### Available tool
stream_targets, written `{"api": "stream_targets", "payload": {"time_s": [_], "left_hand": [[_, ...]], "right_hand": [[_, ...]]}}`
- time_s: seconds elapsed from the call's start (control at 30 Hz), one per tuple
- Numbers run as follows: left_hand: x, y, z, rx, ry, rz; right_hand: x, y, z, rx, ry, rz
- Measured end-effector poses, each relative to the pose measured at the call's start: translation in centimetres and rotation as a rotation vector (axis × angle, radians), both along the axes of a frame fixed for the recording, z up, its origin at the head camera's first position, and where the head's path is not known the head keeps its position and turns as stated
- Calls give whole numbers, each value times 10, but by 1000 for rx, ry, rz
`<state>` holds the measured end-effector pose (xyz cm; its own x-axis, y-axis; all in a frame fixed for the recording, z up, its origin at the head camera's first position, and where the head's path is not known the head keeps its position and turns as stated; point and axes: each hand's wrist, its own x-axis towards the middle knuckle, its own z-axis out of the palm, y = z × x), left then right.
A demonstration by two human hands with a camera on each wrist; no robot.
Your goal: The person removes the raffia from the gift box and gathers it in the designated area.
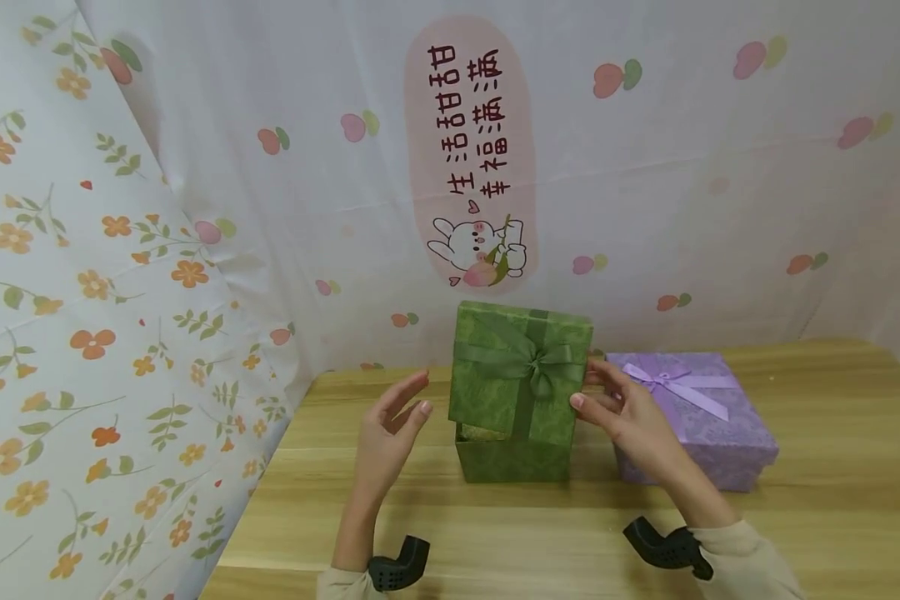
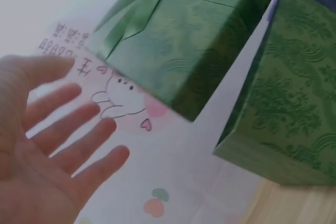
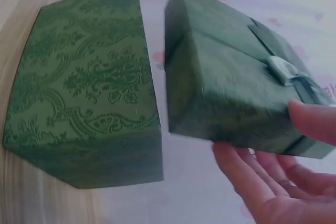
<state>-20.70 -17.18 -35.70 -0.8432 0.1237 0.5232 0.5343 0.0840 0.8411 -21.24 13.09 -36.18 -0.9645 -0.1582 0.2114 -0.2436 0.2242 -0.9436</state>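
A green gift box lid (image 1: pixel 495 392) with a ribbon bow hangs tilted above its box base (image 1: pixel 487 463) in the head view. My right hand (image 1: pixel 633 417) grips the lid's right side, thumb on the top face and fingers under the edge, as the right wrist view shows. To the lid's left, my left hand (image 1: pixel 392 429) is held up with fingers spread, apart from the lid. The base (image 3: pixel 89 72) has an embossed flower pattern and stands upright on the table. A sliver of its inside shows below the lid; the rest is hidden.
Right of the green box sits a purple gift box (image 1: pixel 708 417) with a lilac bow, partly behind my right hand. The wooden table (image 1: pixel 307 500) meets a printed cloth backdrop (image 1: pixel 330 208) at the back, and a flowered cloth (image 1: pixel 82 292) hangs on the left.
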Motion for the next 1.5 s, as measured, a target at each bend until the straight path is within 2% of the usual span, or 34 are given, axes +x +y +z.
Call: {"api": "stream_targets", "payload": {"time_s": [0.1,0.2,0.3,0.4,0.53,0.63,0.67,0.77,0.9,1.07,1.17,1.3,1.4,1.5], "left_hand": [[-2,-7,-3,3,2,39],[0,-9,1,-6,-14,50],[2,-10,3,-32,-39,47],[3,-9,6,-29,-64,-8],[4,-7,8,34,-113,-142],[7,-7,10,34,-169,-213],[8,-7,10,27,-185,-226],[10,-7,10,-16,-246,-187],[10,-9,8,-11,-261,-147],[6,-9,7,-31,-169,-177],[5,-5,7,-53,-120,-168],[7,1,7,-53,-82,-127],[13,6,12,-98,-32,-69],[18,10,20,-168,29,-19]], "right_hand": [[3,-2,0,5,87,-47],[4,-4,0,-2,201,-99],[6,-7,1,-41,287,-114],[8,-10,4,-57,365,-105],[11,-13,6,-19,496,-70],[11,-16,6,14,586,-16],[11,-16,6,28,606,-1],[10,-18,3,51,638,28],[8,-16,0,61,645,41],[6,-12,2,85,671,48],[5,-6,5,146,653,17],[6,4,10,149,498,31],[8,13,14,76,325,130],[11,20,18,28,141,271]]}}
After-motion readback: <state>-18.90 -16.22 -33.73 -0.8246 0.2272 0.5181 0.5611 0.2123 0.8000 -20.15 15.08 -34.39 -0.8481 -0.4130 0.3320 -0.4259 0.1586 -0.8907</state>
